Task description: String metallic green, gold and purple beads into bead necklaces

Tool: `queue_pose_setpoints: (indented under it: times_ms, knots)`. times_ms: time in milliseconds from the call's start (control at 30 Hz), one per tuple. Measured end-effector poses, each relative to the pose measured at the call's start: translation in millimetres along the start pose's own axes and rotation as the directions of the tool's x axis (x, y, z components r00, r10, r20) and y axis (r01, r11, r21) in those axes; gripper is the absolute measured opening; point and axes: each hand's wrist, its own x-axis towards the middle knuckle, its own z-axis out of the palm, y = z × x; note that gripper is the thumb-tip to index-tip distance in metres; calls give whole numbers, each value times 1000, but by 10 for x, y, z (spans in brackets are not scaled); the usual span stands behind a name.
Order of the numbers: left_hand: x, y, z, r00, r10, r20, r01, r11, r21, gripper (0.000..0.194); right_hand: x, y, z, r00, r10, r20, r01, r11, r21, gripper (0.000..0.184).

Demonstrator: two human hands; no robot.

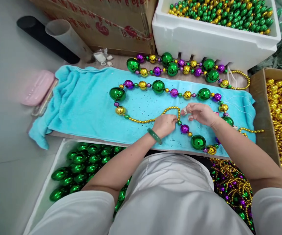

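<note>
A bead necklace (158,87) of large green, purple and gold shiny balls lies in a loop on a turquoise towel (87,101). A strand of small gold beads (141,121) makes up part of its loop. My left hand (165,125), with a green bangle (154,136) on its wrist, pinches the necklace where the gold strand meets a small green bead. Just right of it, my right hand (201,113) hovers with loosely bent fingers apart. Something whitish covers one of its fingertips; no thread shows clearly in it. My right forearm hides part of the loop.
Behind the towel lies another bead necklace (172,69). A white foam box (204,42) of beads and a cardboard carton (94,26) stand at the back. Gold beads fill a box (263,111) at right; green balls (82,163) sit below left. A pink case (38,87) lies left.
</note>
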Motion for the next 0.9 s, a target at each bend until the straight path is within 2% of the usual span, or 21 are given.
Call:
queue_pose_setpoints:
  times_ms: [33,100,267,433,600,800,900]
  knots:
    - [6,4,-8,1000,1,4,-2,1000,2,31,11,10,23,1000,1,20,-3,995,101,18]
    - [14,10,-3,1000,-4,8,4,1000,3,30,46,42,64,999,45,14,-46,985,165,19]
    - [1,4,93,1000,-1,-22,0,1000,-21,31,137,121,50,981,108,-162,-92,991,100,21]
    - [-28,-16,132,999,12,-30,-12,1000,-16,33,146,143,4,969,86,-233,-65,993,97,24]
    - [-65,-54,114,999,15,-51,-16,1000,-18,33,146,156,3,970,25,-243,-8,998,69,24]
    - [-176,-107,30,978,109,-180,-112,994,-8,28,101,155,-23,972,-47,-232,48,999,0,23]
    - [-247,-133,-31,957,94,-274,-116,991,-67,23,55,148,-31,970,-79,-229,74,997,-30,21]
